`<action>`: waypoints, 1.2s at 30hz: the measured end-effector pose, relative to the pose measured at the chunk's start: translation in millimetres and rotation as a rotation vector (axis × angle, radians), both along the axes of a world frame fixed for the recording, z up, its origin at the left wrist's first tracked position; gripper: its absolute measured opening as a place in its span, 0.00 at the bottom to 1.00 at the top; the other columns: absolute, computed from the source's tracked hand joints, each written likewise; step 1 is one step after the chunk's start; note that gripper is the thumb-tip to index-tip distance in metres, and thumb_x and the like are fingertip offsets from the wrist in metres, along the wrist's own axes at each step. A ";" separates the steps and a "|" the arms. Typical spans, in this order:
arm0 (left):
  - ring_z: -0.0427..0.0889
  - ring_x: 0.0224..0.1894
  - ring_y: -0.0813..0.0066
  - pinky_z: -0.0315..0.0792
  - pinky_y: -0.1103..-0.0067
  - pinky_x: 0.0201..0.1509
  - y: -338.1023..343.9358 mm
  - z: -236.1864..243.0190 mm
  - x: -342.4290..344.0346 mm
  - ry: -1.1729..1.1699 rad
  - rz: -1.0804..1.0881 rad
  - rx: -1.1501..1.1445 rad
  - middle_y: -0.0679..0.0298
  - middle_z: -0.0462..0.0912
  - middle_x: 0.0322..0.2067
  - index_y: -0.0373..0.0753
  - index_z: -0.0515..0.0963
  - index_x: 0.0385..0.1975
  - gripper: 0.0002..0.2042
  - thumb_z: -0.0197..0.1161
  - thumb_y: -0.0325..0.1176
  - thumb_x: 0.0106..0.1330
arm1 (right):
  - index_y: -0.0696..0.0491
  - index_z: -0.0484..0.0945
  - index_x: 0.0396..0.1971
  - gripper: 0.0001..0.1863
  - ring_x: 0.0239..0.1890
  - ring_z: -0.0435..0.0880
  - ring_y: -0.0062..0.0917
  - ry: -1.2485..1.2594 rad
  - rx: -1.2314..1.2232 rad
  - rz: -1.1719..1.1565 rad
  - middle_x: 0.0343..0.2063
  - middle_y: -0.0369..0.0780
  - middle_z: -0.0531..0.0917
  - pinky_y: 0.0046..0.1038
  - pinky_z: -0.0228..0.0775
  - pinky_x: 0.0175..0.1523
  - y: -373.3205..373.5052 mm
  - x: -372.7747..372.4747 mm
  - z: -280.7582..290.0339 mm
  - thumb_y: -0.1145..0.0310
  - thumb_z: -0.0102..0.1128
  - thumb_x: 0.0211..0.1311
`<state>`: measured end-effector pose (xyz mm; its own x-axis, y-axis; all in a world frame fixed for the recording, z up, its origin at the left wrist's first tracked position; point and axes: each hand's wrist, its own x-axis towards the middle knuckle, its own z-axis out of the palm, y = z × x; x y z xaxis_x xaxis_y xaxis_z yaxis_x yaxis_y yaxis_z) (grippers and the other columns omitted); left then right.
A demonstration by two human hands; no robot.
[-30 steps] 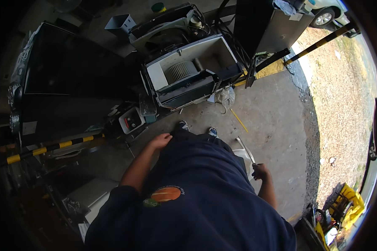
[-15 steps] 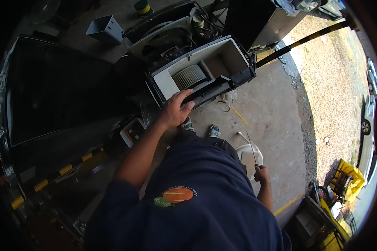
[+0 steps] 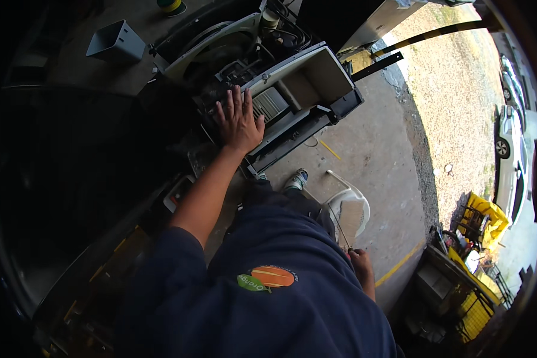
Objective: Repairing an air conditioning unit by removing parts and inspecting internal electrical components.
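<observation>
Head cam view: left hand [image 3: 240,126] is splayed wide, palm down, nothing in it that I can see, over the left end of an open blower housing [image 3: 331,74] sitting upper center of the frame. Can't tell if the palm's actually touching it. Slatted blower wheel [image 3: 271,105] sits inside, just right of the fingers. Right hand [image 3: 360,264] is down at lower right, fingers curled closed around a thin-shafted tool [image 3: 342,233], shaft slanting up-left in front of a white plastic chair [image 3: 364,204]. Grey bin [image 3: 120,43] is upper left, yellow stick [image 3: 330,150] on the floor mid-frame.
</observation>
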<state>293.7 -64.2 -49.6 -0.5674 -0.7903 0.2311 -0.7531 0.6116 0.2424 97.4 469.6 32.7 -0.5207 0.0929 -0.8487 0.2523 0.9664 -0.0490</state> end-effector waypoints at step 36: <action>0.81 0.40 0.71 0.76 0.79 0.48 102.5 115.1 -81.8 0.734 -0.536 1.290 0.54 0.83 0.43 0.30 0.74 0.54 0.17 0.57 0.30 0.67 | 0.58 0.80 0.42 0.16 0.16 0.75 0.26 -0.017 -0.099 0.059 0.19 0.42 0.78 0.26 0.65 0.19 44.2 46.1 -0.8 0.60 0.57 0.63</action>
